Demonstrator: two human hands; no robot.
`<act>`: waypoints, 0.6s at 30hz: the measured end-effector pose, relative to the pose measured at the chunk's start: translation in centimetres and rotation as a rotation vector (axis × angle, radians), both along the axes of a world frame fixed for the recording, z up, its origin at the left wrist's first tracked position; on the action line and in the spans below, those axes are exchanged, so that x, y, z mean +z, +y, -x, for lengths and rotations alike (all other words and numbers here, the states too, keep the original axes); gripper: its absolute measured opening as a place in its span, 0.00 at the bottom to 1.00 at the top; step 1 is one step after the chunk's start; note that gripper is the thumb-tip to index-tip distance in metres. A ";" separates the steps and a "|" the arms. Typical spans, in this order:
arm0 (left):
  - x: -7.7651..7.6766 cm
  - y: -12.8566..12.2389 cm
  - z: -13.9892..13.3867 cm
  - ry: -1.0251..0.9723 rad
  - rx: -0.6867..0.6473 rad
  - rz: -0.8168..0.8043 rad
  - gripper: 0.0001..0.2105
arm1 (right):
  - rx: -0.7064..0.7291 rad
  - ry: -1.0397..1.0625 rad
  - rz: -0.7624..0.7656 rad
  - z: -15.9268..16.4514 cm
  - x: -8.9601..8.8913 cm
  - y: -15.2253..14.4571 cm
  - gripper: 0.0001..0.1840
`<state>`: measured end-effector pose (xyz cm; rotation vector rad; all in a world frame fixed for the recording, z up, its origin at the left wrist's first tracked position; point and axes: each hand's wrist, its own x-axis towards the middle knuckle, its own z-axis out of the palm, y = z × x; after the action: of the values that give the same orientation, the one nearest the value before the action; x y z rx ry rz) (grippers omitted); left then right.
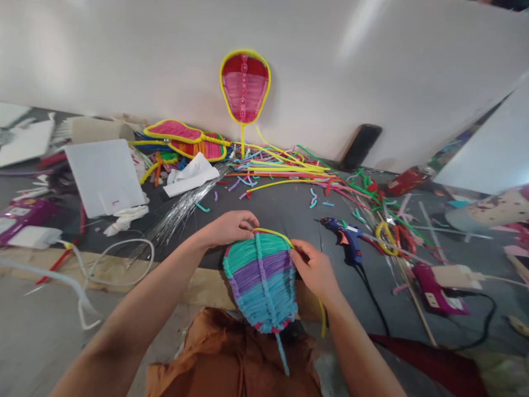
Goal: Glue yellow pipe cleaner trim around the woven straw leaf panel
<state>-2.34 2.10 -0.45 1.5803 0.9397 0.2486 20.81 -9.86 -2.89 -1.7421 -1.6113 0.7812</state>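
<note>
A fan-shaped pipe-cleaner panel [262, 275], striped green, purple and blue with a raised centre rib, is held up above my lap, its blue stem pointing down. Along its top edge runs a yellow pipe cleaner [275, 232]. My left hand [235, 227] is closed, pinching that strip against the panel's upper left rim. At the upper right corner my right hand [313, 267] pinches the strip between thumb and fingers. The yellow tail hangs below my right wrist. My fingertips partly hide the rim.
A finished pink panel with yellow edging [244, 88] leans against the white wall. Loose pipe cleaners [285, 165] lie behind my hands. A blue glue gun [345, 237] rests at the right, its cord trailing down. White card [101, 176] and silvery wires [182, 204] are at the left.
</note>
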 end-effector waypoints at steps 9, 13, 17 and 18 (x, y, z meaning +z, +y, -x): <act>-0.8 -1.5 -3.1 0.124 -0.015 -0.488 0.11 | 0.272 -0.343 -0.240 0.2 2.3 4.7 0.13; -1.7 -2.0 -3.3 0.192 -0.051 -0.721 0.12 | 0.320 -0.292 -0.174 1.0 1.0 5.9 0.10; -2.1 -2.2 -3.2 0.199 -0.056 -0.831 0.08 | 0.313 -0.232 -0.173 1.0 0.0 5.8 0.09; -2.2 -2.2 -3.1 0.211 -0.061 -0.838 0.07 | 0.314 -0.222 -0.173 0.9 -0.1 5.8 0.09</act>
<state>0.81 -0.10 -2.61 2.4357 1.0062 0.4803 19.87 -4.07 -2.95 -1.5151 -2.0716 0.5815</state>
